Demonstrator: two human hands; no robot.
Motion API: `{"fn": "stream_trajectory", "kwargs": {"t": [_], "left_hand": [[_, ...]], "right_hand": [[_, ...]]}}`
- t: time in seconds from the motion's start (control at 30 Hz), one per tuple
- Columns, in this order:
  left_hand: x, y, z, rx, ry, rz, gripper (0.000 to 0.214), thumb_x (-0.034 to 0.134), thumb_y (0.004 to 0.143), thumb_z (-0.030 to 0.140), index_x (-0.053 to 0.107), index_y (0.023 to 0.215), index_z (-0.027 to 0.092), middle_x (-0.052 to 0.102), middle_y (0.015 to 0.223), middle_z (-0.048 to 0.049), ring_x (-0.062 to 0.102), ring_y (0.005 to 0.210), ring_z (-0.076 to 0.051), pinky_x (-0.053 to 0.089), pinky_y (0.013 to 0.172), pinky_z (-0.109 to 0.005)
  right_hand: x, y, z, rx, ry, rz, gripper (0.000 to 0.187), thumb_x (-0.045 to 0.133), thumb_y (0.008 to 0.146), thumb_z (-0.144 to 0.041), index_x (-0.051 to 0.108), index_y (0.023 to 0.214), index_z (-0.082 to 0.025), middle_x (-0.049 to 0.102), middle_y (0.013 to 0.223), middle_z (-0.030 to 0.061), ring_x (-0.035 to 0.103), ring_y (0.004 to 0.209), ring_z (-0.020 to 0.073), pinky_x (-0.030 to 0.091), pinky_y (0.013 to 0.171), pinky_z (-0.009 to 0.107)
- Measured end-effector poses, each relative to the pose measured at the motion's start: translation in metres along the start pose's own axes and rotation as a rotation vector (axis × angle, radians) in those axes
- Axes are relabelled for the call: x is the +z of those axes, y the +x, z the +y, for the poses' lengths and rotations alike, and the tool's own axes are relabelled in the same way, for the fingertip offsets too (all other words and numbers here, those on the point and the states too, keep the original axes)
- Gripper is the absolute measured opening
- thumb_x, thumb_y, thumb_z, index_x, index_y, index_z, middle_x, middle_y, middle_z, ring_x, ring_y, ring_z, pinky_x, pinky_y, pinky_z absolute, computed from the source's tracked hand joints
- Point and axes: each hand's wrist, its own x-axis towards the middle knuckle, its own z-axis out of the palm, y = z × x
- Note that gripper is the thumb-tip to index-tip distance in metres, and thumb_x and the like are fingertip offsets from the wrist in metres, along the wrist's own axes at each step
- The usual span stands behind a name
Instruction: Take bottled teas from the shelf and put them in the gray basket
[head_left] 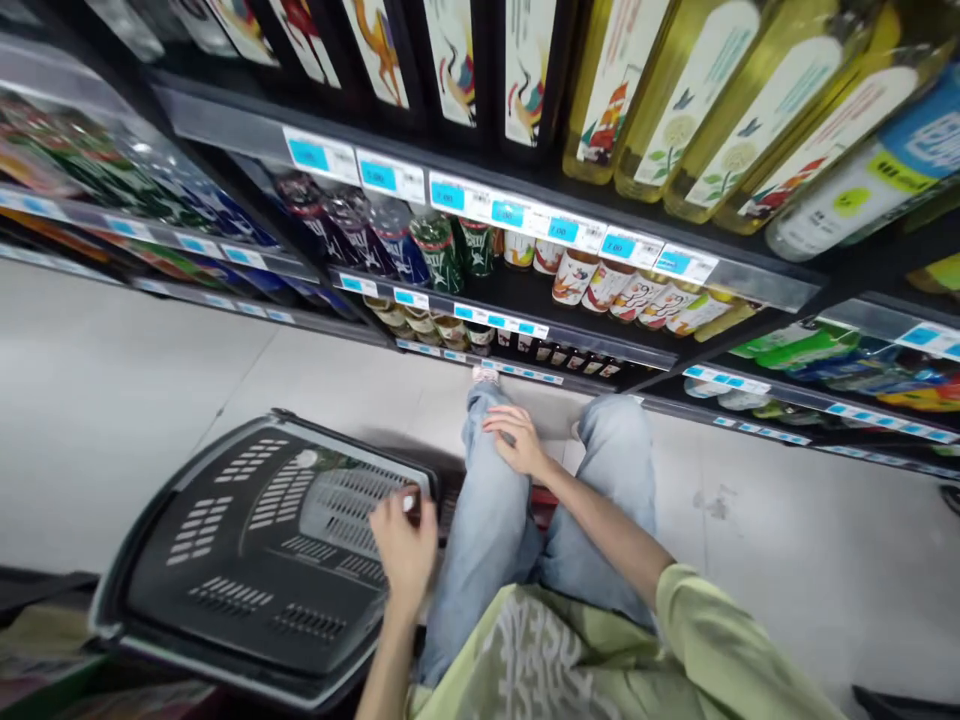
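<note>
My left hand (405, 545) is over the right side of a dark grey shopping basket (142, 500). Its fingers are curled around a small dark brown item with a white top (411, 502), mostly hidden by the fingers and too blurred to name. My right hand (516, 440) lies across my left knee with its fingers stretched out, holding nothing. The slotted floor of the basket shows, and near its far edge is something small and white (306, 458) that I cannot make out.
In front stand store shelves with yellow bottles (690, 110), dark boxes (454, 60), soda bottles (435, 245) and small labelled bottles (576, 277). Price tags line a shelf edge (517, 215). Packaged goods (45, 660) are at the lower left, beside the basket.
</note>
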Motion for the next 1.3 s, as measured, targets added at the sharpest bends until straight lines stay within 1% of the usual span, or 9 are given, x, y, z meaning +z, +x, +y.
{"fn": "stream_trajectory", "kwargs": {"t": [0.1, 0.17, 0.27, 0.37, 0.6, 0.87, 1.07, 1.17, 1.3], "left_hand": [[-0.001, -0.055, 0.053, 0.162, 0.044, -0.219, 0.051, 0.056, 0.103, 0.04, 0.065, 0.152, 0.036, 0.069, 0.152, -0.0145, 0.061, 0.148, -0.035, 0.051, 0.126, -0.056], [0.011, -0.072, 0.088, 0.197, 0.238, -0.299, 0.075, 0.07, 0.096, 0.047, 0.054, 0.167, 0.033, 0.053, 0.171, -0.0203, 0.045, 0.164, -0.045, 0.043, 0.13, -0.068], [0.031, -0.058, 0.128, 0.256, 0.415, -0.325, 0.09, 0.074, 0.093, 0.039, 0.042, 0.177, 0.031, 0.034, 0.182, -0.0259, 0.03, 0.169, -0.056, 0.034, 0.127, -0.083], [0.039, -0.009, 0.15, 0.281, 0.446, -0.313, 0.085, 0.071, 0.096, 0.032, 0.043, 0.176, 0.031, 0.026, 0.184, -0.0279, 0.032, 0.165, -0.06, 0.042, 0.119, -0.084], [0.031, 0.089, 0.159, 0.078, 0.312, -0.267, 0.051, 0.052, 0.106, 0.042, 0.071, 0.148, 0.021, 0.062, 0.153, -0.024, 0.066, 0.133, -0.041, 0.061, 0.099, -0.047], [0.039, 0.099, 0.158, 0.022, 0.247, -0.251, 0.044, 0.049, 0.105, 0.033, 0.074, 0.136, 0.017, 0.067, 0.143, -0.023, 0.065, 0.133, -0.039, 0.06, 0.096, -0.043], [0.044, 0.093, 0.165, 0.062, 0.211, -0.283, 0.043, 0.05, 0.103, 0.032, 0.076, 0.133, 0.015, 0.067, 0.142, -0.0254, 0.063, 0.134, -0.042, 0.061, 0.097, -0.05], [0.044, 0.092, 0.169, 0.072, 0.21, -0.294, 0.044, 0.05, 0.102, 0.031, 0.077, 0.133, 0.016, 0.067, 0.141, -0.0256, 0.062, 0.135, -0.042, 0.061, 0.097, -0.049], [0.046, 0.091, 0.171, 0.067, 0.212, -0.302, 0.044, 0.051, 0.102, 0.031, 0.077, 0.133, 0.016, 0.068, 0.142, -0.0256, 0.063, 0.136, -0.042, 0.061, 0.097, -0.05]], "right_hand": [[-0.005, 0.008, 0.007, 0.118, 0.139, 0.055, 0.018, 0.066, 0.095, -0.033, 0.08, 0.104, -0.026, 0.084, 0.125, 0.0081, 0.073, 0.13, 0.0287, 0.049, 0.124, 0.049], [-0.008, 0.013, 0.014, 0.273, 0.21, 0.111, 0.021, 0.069, 0.093, -0.039, 0.079, 0.104, -0.025, 0.085, 0.124, 0.0082, 0.076, 0.123, 0.0283, 0.055, 0.117, 0.044], [-0.014, 0.015, 0.029, 0.457, 0.2, 0.18, 0.027, 0.065, 0.095, -0.047, 0.072, 0.082, -0.024, 0.086, 0.099, 0.0088, 0.079, 0.102, 0.0297, 0.061, 0.102, 0.043], [-0.021, 0.012, 0.042, 0.5, 0.144, 0.192, 0.04, 0.063, 0.094, -0.047, 0.055, 0.06, -0.026, 0.078, 0.073, 0.0077, 0.075, 0.079, 0.0285, 0.061, 0.088, 0.043], [-0.028, 0.009, 0.051, 0.474, 0.141, 0.154, 0.008, 0.058, 0.088, -0.032, 0.06, 0.092, -0.026, 0.082, 0.087, 0.0033, 0.076, 0.07, 0.0243, 0.063, 0.076, 0.039], [-0.044, 0.029, 0.039, 0.289, -0.003, 0.294, 0.036, 0.062, 0.09, -0.033, 0.062, 0.124, -0.025, 0.074, 0.132, 0.0161, 0.072, 0.124, 0.0319, 0.061, 0.109, 0.052], [-0.124, 0.112, 0.014, 0.004, -0.291, 0.727, 0.061, 0.058, 0.1, -0.051, 0.051, 0.147, -0.013, 0.054, 0.155, 0.0316, 0.053, 0.15, 0.0404, 0.047, 0.124, 0.064], [-0.169, 0.172, 0.001, 0.017, -0.448, 0.849, 0.075, 0.061, 0.099, -0.06, 0.052, 0.149, -0.006, 0.056, 0.151, 0.039, 0.052, 0.149, 0.0494, 0.04, 0.125, 0.073], [-0.204, 0.238, -0.021, -0.099, -0.571, 0.728, 0.056, 0.044, 0.108, -0.06, 0.074, 0.126, -0.015, 0.076, 0.129, 0.0284, 0.067, 0.135, 0.0449, 0.049, 0.122, 0.064]]}}
